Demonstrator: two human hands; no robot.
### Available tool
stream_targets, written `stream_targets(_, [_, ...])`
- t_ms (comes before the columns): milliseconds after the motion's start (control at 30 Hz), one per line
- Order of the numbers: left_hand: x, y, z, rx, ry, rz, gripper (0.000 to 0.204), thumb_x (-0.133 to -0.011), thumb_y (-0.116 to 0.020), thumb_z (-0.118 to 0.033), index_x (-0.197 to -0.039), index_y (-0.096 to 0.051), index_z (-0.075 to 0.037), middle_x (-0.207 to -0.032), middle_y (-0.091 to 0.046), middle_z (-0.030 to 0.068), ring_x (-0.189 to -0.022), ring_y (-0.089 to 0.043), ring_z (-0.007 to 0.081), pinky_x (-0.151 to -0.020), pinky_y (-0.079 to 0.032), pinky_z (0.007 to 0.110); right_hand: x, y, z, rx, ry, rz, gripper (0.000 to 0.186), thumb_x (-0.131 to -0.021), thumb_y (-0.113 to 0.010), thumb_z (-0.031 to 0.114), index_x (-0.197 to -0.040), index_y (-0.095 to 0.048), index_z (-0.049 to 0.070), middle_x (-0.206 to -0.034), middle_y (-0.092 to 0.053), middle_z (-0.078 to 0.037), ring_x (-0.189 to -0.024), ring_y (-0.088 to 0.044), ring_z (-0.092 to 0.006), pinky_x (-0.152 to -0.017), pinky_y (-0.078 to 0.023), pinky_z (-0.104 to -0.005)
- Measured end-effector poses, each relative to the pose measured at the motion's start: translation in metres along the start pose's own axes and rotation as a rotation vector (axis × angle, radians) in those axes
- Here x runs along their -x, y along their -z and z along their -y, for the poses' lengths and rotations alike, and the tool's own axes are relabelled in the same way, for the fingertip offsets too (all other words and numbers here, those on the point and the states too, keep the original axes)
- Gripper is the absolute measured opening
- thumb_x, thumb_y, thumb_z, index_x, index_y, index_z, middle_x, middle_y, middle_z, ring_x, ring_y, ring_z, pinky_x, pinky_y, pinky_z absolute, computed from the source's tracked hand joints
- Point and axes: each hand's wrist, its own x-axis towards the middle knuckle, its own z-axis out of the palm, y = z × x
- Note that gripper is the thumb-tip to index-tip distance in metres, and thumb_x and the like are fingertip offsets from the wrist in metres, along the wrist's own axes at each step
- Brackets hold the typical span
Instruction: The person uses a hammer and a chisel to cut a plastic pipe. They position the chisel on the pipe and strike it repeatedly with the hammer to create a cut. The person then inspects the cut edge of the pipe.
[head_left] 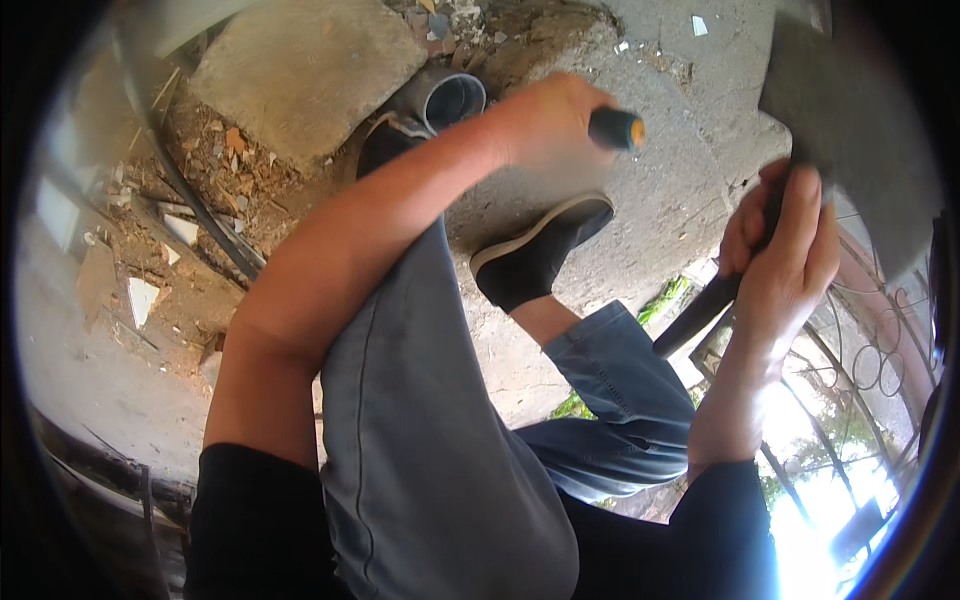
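Observation:
My left hand (560, 120), a little blurred, is closed round a dark handle with an orange end (620, 131). The rest of that tool is hidden behind the hand. On the right, my right hand (785, 230) grips the dark handle (695, 318) of a tool with a broad, flat grey metal blade (850, 130). The blade spreads from above the hand toward the upper right and looks smeared. Its handle slants down to the lower left past my palm. The two hands are well apart, and the left tool does not touch the blade.
Below the hands are my bent legs in grey-blue trousers and dark shoes (545, 245). A grey pipe piece (453, 101) lies by one shoe, near a stone slab (310, 75). Rubble, shards and a black hose (180, 180) lie left. A metal railing (870, 370) is at right.

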Motion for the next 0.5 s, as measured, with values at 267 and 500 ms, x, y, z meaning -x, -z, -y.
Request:
stream_targets(267, [0.020,-0.035,0.002,-0.146,-0.298,-0.414,0.027,-0.069,-0.080,-0.024,-0.079,-0.059,-0.010,-0.071,-0.062,0.0103,-0.069,-0.067,0.0321,-0.062,-0.052,0.041,0.058,0.003,-0.066,-0.001,-0.057,0.104,0.041,-0.110,-0.040,0.037,-0.103,-0.054,-0.001,-0.058,-0.045,-0.003,-0.039,-0.040,-0.0080,-0.035,-0.032,-0.0231])
stream_targets(500, [0.017,-0.024,0.001,-0.199,-0.251,-0.235,0.029,-0.067,-0.077,-0.028,-0.085,-0.065,-0.009,-0.077,-0.069,0.0116,-0.077,-0.070,0.0352,-0.068,-0.055,0.046,0.062,0.004,-0.051,-0.033,-0.095,0.078,0.041,-0.109,-0.042,0.038,-0.104,-0.055,-0.001,-0.059,-0.045,-0.003,-0.039,-0.040,-0.0089,-0.035,-0.032,-0.0242])
